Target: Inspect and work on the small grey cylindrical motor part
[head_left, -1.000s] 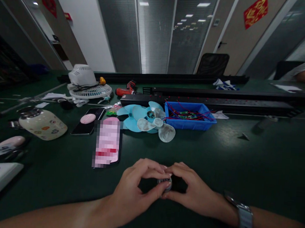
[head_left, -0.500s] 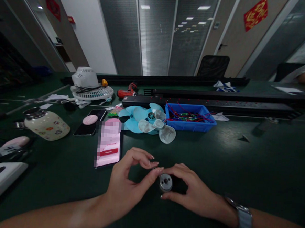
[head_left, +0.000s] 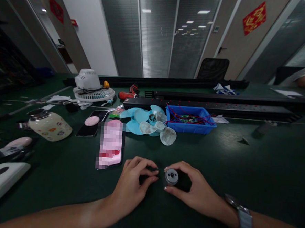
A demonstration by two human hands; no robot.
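Left hand (head_left: 131, 181): fingers curled, thumb and fingertips narrowly parted; whether they hold anything cannot be told. Right hand (head_left: 197, 187): thumb and fingers gripping a metal cylinder (head_left: 171, 177), just right of the left fingertips, holed end face upward, long axis near upright. Beyond the hands, left to right: lit phone (head_left: 111, 139), fan blades (head_left: 134, 127), blue bin (head_left: 193, 128) containing wires (head_left: 187, 119).

no wording is being made out | gold characters are being displayed on the red door sign (head_left: 254, 18), undecipherable | dark marks are being carried by the white label (head_left: 8, 150) at left, illegible
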